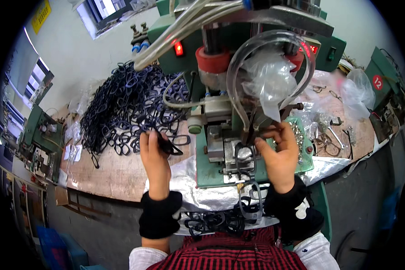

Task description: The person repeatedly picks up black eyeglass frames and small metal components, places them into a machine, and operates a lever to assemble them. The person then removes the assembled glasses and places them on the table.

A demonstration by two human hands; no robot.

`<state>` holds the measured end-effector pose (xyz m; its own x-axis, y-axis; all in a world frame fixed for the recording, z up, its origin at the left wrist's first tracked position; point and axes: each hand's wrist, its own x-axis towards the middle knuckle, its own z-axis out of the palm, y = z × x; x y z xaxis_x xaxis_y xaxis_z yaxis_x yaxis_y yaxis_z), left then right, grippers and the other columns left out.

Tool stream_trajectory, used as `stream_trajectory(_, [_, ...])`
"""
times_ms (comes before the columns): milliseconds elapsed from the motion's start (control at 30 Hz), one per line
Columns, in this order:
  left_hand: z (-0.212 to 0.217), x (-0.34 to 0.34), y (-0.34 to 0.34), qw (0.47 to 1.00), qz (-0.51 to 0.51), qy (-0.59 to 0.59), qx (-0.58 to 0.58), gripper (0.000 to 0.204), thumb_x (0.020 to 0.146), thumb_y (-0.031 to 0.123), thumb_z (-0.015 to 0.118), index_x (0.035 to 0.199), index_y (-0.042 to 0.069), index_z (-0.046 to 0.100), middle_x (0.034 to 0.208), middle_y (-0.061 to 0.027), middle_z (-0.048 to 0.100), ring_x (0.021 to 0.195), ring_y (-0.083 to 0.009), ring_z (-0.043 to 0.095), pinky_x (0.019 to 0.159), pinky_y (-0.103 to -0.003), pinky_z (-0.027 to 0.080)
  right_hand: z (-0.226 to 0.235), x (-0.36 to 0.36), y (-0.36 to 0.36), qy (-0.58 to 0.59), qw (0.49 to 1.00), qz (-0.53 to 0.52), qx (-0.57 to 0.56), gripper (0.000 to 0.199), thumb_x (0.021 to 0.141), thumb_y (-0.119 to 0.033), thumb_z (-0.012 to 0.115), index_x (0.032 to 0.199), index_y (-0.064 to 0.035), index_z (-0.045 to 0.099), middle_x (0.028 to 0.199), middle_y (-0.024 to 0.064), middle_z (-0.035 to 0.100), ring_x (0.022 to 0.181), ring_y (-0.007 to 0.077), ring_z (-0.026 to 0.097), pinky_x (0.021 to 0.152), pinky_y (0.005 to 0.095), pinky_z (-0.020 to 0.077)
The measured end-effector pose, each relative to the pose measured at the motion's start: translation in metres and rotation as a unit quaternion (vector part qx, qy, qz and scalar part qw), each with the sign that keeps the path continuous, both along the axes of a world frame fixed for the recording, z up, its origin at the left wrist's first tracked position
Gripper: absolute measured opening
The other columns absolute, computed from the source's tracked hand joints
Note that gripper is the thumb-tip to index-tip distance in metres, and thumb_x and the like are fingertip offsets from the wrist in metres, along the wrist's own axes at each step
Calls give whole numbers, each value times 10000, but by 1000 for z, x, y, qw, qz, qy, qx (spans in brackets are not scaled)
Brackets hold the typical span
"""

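Note:
My left hand point(154, 150) is closed around a dark eyeglass frame point(168, 146) in front of a large heap of similar frames point(126, 99). Under the head of a green bench press point(216, 173), a grey-blue eyeglass frame point(252, 211) lies with one rim on the metal fixture point(229, 153). Its other rim hangs toward me over the front edge. Beside the fixture, my right hand point(281, 155) has thumb and fingers curled together close to the upper rim. Anything small between those fingertips is hidden. More dark frames point(211, 220) lie at my lap.
Right of the press stands a green tray point(305, 157) of small metal parts. A wrench point(336, 137), loose wire pieces and plastic bags point(355, 92) lie farther right. Clear tubing point(236, 67) loops before the press head. Other green machines point(38, 130) flank the table.

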<state>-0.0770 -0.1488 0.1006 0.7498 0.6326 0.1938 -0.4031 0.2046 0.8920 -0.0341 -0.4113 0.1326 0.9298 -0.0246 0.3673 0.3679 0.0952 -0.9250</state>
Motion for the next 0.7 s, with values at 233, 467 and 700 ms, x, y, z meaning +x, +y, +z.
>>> stream_trajectory(233, [103, -13, -60, 881, -32, -247, 402, 156, 996, 106, 484, 1064, -16, 553, 980, -152, 589, 892, -211, 563, 809, -319, 476, 21, -13, 11, 110, 983, 86, 121, 536, 801, 60, 682, 1292, 59, 467, 867, 27, 651, 890, 113, 600, 886, 239, 437])
stream_trajectory(467, [76, -10, -64, 855, -73, -314, 405, 142, 844, -18, 574, 938, 0, 680, 915, -123, 712, 761, -223, 661, 667, -318, 467, 38, -38, 3, 102, 988, 106, 45, 538, 835, 42, 620, 1346, 66, 457, 1249, 146, 610, 1163, 213, 583, 999, 326, 442])
stream_trajectory(700, [34, -8, -92, 731, -145, -315, 588, 327, 691, 152, 692, 1009, 131, 763, 1081, -39, 710, 809, -241, 607, 842, -447, 524, -1, 16, -69, 61, 982, -64, -166, 429, 843, -28, 660, 1266, -20, 591, 1089, 88, 660, 990, 159, 590, 907, 297, 460])
